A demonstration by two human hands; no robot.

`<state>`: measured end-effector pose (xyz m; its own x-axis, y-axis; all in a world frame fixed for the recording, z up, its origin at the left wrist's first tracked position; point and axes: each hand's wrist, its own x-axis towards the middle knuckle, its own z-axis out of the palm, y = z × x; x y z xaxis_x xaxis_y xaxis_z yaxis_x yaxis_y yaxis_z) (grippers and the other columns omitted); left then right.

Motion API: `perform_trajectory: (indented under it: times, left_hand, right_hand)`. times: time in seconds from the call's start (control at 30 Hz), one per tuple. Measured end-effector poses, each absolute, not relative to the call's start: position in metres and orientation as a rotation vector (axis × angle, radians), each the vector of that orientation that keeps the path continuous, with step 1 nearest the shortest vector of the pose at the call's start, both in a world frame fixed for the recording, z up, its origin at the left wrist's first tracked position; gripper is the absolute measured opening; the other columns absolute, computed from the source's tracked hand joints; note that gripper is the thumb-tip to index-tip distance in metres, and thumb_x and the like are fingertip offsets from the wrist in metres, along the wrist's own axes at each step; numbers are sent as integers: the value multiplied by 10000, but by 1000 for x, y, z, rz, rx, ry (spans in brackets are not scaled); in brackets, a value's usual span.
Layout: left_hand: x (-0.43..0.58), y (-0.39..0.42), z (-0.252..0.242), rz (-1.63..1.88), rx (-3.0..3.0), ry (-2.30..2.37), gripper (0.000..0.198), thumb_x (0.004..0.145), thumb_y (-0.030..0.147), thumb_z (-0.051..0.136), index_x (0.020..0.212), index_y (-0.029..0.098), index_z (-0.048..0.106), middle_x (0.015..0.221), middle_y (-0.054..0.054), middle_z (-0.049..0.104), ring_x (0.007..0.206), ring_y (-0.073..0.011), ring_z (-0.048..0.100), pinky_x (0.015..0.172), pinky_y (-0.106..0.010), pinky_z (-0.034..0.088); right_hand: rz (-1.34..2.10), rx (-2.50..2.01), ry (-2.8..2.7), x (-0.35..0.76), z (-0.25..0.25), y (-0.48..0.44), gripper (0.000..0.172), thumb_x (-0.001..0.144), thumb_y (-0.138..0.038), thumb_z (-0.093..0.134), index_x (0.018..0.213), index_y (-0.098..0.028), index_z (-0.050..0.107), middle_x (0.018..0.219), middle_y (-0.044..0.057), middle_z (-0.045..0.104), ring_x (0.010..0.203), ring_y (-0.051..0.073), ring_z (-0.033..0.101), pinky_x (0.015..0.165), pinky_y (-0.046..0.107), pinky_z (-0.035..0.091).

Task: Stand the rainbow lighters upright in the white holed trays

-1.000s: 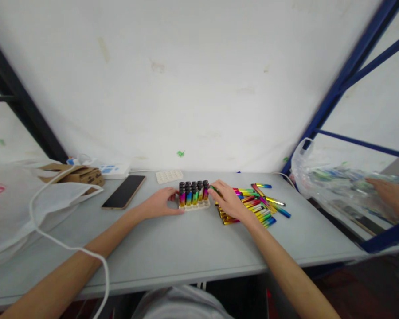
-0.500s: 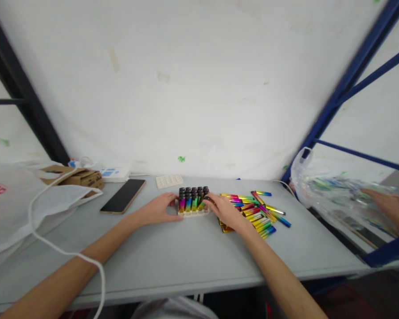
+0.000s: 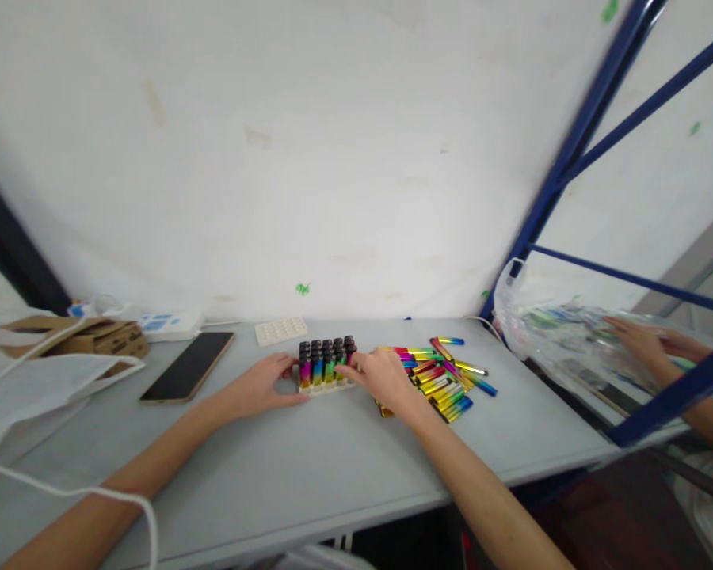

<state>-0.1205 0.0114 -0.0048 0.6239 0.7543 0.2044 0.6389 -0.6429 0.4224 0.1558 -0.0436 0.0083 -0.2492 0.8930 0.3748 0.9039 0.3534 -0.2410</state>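
Note:
Upright lighters (image 3: 318, 366) with black tops and shiny rainbow bodies stand in rows in a white tray (image 3: 312, 390). My left hand (image 3: 258, 385) is curved round the tray's left end, thumb along the front corner and fingers behind. At the right end of the rows, my right hand (image 3: 386, 378) has its thumb and fingers closed on a lighter, which they largely hide. Right beside that hand lies a loose pile of lighters (image 3: 448, 388) in mixed metallic colours, partly covered by the hand.
A second white tray (image 3: 280, 331) lies behind. To the left are a phone (image 3: 188, 366), a flattened cardboard box (image 3: 116, 339), a plastic bag (image 3: 12, 396) and a white cable (image 3: 65, 491). Beyond the blue frame (image 3: 547, 198), another person's hands (image 3: 647, 344) touch a clear bag.
The view has turned right, so the whole desk appears farther left. A lighter that leaned at the front of the tray under my right fingers now looks more upright. My left hand stays at the tray.

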Motion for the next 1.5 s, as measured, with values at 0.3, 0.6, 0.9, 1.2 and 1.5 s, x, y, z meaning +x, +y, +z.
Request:
perform_trajectory:
  times: [0.3, 0.6, 0.9, 1.2, 1.5]
  left_hand:
    - [-114, 9, -9, 588, 2528, 1255, 579, 689, 687, 752, 987, 194, 699, 911, -89, 716, 874, -331, 681, 836, -429, 556]
    - [-111, 10, -13, 650, 2488, 1267, 554, 691, 732, 742, 929, 234, 705, 950, -85, 733, 911, -337, 684, 884, -442, 566]
    - [-122, 20, -24, 672, 2513, 1242, 575, 738, 724, 710, 1019, 225, 756, 1069, -122, 778, 1006, -362, 728, 947, -478, 596]
    - [-123, 20, -27, 702, 2548, 1240, 582, 737, 744, 690, 980, 219, 756, 1038, -146, 784, 1003, -385, 743, 940, -488, 617]
    - [-122, 19, -28, 685, 2495, 1288, 661, 711, 768, 705, 1052, 204, 758, 1127, -157, 777, 1077, -389, 730, 1024, -503, 579]
  right_hand:
    - [-68, -1850, -1652, 291, 37, -52, 745, 1042, -701, 330, 638, -219, 728, 586, 86, 679, 614, 240, 640, 712, 344, 442]
    - [-25, -2029, -1810, 387, -1, -55, 380, 1006, -433, 560, 1140, -152, 777, 1133, 177, 771, 1089, 297, 711, 986, 382, 509]
    - [4, -2029, -1964, 387, -27, -24, 379, 1043, -231, 469, 1324, -139, 705, 1360, 162, 707, 1284, 285, 632, 1144, 404, 422]
    - [93, -1997, -1982, 381, -12, -29, 355, 1054, -348, 505, 1173, -181, 794, 1188, 130, 790, 1107, 281, 721, 967, 316, 495]
    - [19, -2200, -1726, 353, 12, 70, 252, 1036, -245, 561, 1145, -126, 755, 1205, 164, 774, 1126, 249, 714, 953, 281, 471]
